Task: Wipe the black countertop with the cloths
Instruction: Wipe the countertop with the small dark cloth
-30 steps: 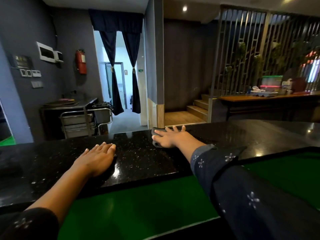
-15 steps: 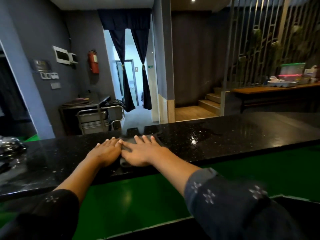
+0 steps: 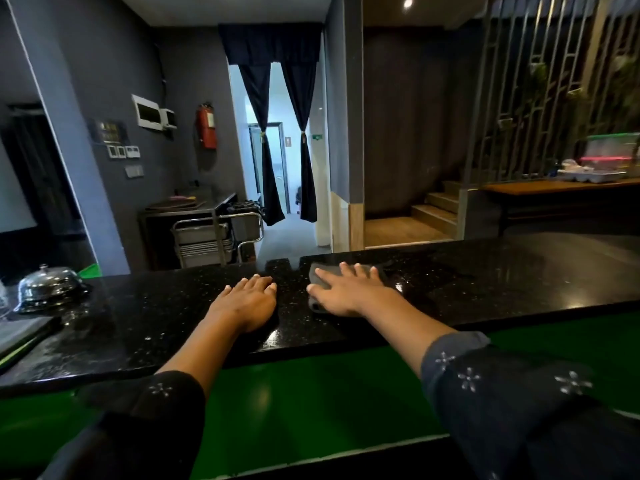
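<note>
The black speckled countertop (image 3: pixel 485 289) runs across the view from left to right. My right hand (image 3: pixel 346 289) lies flat with spread fingers on a grey cloth (image 3: pixel 320 271) near the counter's far edge, pressing it down. My left hand (image 3: pixel 246 303) lies flat on the counter a short way to the left, fingers together. Only a dark sliver of a second cloth (image 3: pixel 275 318) shows under its palm. A small gap of bare counter separates the two hands.
A chrome service bell (image 3: pixel 48 287) stands on the counter at far left, with a flat grey pad (image 3: pixel 20 336) in front of it. A green ledge (image 3: pixel 311 403) lies below the counter's near edge. A metal cart (image 3: pixel 214 240) stands beyond the counter.
My right hand slid the grey cloth left until it met my left hand, then moved back right, opening a gap. The view has shifted left, bringing the bell in.
</note>
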Tool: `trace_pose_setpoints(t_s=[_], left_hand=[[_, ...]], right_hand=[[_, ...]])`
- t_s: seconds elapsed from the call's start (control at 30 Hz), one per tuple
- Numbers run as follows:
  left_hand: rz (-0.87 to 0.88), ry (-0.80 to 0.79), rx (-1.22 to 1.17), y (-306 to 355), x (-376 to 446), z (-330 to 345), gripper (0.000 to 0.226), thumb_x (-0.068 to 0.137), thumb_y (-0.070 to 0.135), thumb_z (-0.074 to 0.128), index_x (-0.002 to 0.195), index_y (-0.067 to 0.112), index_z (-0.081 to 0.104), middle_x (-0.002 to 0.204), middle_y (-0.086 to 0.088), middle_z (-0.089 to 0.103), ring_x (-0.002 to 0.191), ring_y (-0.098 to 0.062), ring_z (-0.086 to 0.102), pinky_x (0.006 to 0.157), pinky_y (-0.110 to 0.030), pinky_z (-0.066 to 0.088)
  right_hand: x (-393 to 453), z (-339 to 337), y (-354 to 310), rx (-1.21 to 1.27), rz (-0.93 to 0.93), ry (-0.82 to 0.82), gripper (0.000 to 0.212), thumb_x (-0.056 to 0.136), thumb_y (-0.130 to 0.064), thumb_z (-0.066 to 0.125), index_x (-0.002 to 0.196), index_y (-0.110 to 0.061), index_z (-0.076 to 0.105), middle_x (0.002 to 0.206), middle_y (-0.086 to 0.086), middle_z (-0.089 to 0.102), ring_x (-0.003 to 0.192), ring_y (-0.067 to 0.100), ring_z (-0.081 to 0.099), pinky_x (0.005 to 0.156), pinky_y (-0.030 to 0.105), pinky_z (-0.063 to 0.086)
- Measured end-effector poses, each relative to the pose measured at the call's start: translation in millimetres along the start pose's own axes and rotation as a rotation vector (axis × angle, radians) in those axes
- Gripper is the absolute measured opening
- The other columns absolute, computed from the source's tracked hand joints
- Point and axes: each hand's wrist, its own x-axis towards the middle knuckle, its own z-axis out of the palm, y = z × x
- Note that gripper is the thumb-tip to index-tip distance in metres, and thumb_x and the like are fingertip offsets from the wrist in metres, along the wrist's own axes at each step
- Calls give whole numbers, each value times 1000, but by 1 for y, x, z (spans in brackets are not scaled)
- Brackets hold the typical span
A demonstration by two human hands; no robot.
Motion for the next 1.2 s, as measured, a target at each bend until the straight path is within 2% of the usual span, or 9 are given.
trace_pose_setpoints(t_s=[0.13, 0.33, 0.43, 0.6, 0.67, 0.83, 1.0, 1.1, 1.2], left_hand=[[18, -2, -2, -2, 1, -1, 54, 102, 44, 15, 153, 27, 18, 162, 0, 8, 149, -19, 6, 119, -44, 1], [12, 21, 3, -1, 0, 0, 55, 101, 46, 17, 152, 27, 21, 162, -1, 12, 148, -20, 9, 119, -45, 3], [18, 41, -28, 2, -7, -4, 54, 102, 45, 19, 151, 24, 25, 160, -3, 20, 148, -20, 13, 119, -46, 5], [82, 218, 210, 25, -19, -11, 62, 99, 52, 18, 151, 19, 26, 157, -7, 27, 147, -24, 16, 118, -49, 3], [107, 146, 78, 51, -18, -11, 67, 97, 59, 17, 150, 19, 27, 157, -9, 28, 146, -25, 20, 117, -52, 5], [109, -34, 24, 94, -17, 14, 73, 93, 66, 13, 154, 26, 15, 162, -6, 8, 149, -26, 4, 118, -50, 0], [85, -20, 47, 92, -16, 23, 66, 96, 61, 11, 154, 30, 10, 162, -3, 3, 149, -22, 1, 119, -46, -2], [69, -5, 58, 95, -12, 23, 64, 97, 59, 14, 154, 31, 11, 162, -2, 3, 149, -22, 1, 119, -45, -1], [66, -1, 63, 95, -11, 25, 62, 97, 59, 15, 153, 33, 13, 162, -1, 5, 149, -21, 2, 120, -45, 0]], right_hand=[[-24, 3, 22, 10, -188, -17, 62, 92, -73, 16, 150, -54, 8, 165, -3, -2, 151, 25, -2, 119, 52, -5], [-39, -1, 49, 25, -45, 6, 60, 94, -70, 16, 150, -53, 9, 165, -2, -2, 151, 24, -2, 118, 50, -6], [-62, 2, 44, 28, -92, -1, 60, 93, -70, 15, 150, -54, 7, 165, -3, -4, 151, 23, -4, 118, 49, -7], [-109, 2, 80, 38, -78, 19, 58, 94, -70, 11, 150, -55, 5, 165, -7, -5, 151, 19, -5, 119, 47, -7], [-113, 0, 99, 37, -14, 23, 59, 94, -70, 9, 150, -55, 5, 165, -7, -5, 151, 20, -4, 118, 48, -6], [-96, -5, 140, 38, 180, 20, 66, 90, -75, 10, 151, -52, 5, 165, -2, -3, 151, 26, -3, 118, 52, -4], [-49, -21, 167, 51, 327, -17, 71, 90, -76, 14, 154, -46, 5, 165, 5, -5, 151, 32, -4, 118, 54, -5], [-8, -25, 156, 33, 353, -19, 74, 90, -76, 15, 155, -42, 4, 164, 11, -7, 149, 37, -6, 117, 57, -7], [26, -18, 113, 13, 234, -10, 73, 91, -74, 15, 155, -41, 2, 163, 16, -10, 147, 44, -10, 115, 62, -10]])
